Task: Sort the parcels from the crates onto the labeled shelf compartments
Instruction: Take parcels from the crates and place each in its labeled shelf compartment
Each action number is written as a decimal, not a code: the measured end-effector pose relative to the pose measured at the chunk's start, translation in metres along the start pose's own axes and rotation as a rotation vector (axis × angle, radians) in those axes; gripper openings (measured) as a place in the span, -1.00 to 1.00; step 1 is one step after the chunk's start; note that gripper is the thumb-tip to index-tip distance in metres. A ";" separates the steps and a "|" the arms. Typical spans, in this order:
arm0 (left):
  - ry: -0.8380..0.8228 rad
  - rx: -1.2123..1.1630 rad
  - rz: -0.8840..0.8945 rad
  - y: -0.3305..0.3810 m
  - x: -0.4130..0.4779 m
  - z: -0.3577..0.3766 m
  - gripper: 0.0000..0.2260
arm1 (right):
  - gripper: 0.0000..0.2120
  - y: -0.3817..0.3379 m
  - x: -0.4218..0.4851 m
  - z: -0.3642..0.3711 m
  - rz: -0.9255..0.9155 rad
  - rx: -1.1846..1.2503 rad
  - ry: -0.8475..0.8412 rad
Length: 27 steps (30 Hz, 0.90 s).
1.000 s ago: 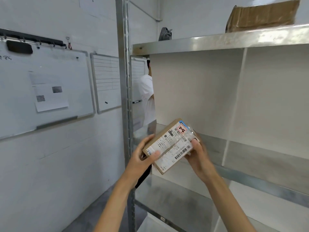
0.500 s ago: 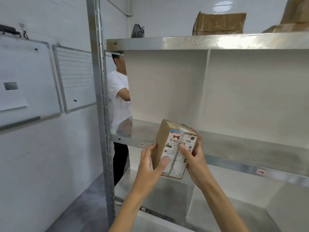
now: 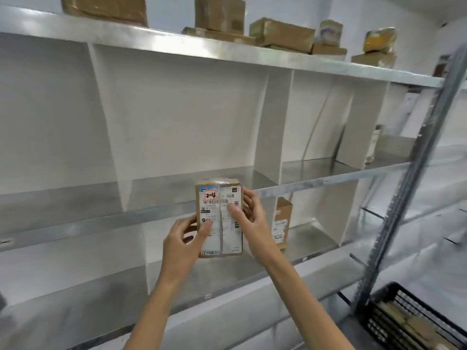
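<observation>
Subject parcel (image 3: 219, 218): a small brown carton, held upright in the air by both hands with its label facing the camera. It rests on no shelf. It sits in front of the front edge of the middle shelf (image 3: 75, 223), before the wide compartment bounded by two white dividers (image 3: 108, 122).

Label: a white shipping label covers the front. A red-framed sticker (image 3: 211, 197) at its upper left carries a handwritten mark that appears to read 2-4.

Left hand (image 3: 182, 238): grasping the parcel's lower left side, with the thumb pressed on the label face and the fingers (image 3: 189, 227) curled round the left edge.

Right hand (image 3: 252, 223): grasping the right side higher up, with the thumb laid across the label and the fingers (image 3: 246, 198) wrapped behind the right edge.

Surroundings: a second carton (image 3: 281, 223) stands upright in the lower compartment just right of the right hand, partly hidden behind it. Several brown parcels (image 3: 280, 34) lie along the top shelf (image 3: 151, 39). A grey perforated upright (image 3: 417, 173) closes the rack on the right. At lower right, a black slatted crate (image 3: 379, 322) sits on the floor with more brown parcels inside; their number cannot be told.
</observation>
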<state>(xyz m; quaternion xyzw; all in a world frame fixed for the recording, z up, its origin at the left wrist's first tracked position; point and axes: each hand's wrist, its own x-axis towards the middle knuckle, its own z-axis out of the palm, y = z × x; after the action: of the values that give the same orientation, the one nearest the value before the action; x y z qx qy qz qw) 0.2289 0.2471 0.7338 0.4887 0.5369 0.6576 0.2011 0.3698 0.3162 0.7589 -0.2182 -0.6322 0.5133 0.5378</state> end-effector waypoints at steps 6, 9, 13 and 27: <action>-0.308 -0.067 -0.033 0.005 -0.006 0.101 -0.67 | -0.58 -0.017 -0.034 -0.105 0.043 -0.083 0.243; -0.428 -0.088 -0.064 0.007 -0.012 0.152 -0.65 | -0.61 -0.019 -0.051 -0.159 0.062 -0.106 0.353; -0.561 -0.077 -0.067 0.006 -0.021 0.218 -0.71 | -0.61 -0.023 -0.065 -0.226 0.072 -0.143 0.442; -0.672 -0.031 -0.066 0.009 -0.037 0.473 -0.83 | -0.60 -0.034 -0.061 -0.475 0.088 -0.248 0.475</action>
<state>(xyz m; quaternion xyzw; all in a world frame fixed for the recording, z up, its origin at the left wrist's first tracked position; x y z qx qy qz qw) 0.6542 0.4561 0.7002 0.6575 0.4459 0.4609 0.3955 0.8286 0.4498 0.7109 -0.4241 -0.5360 0.3894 0.6174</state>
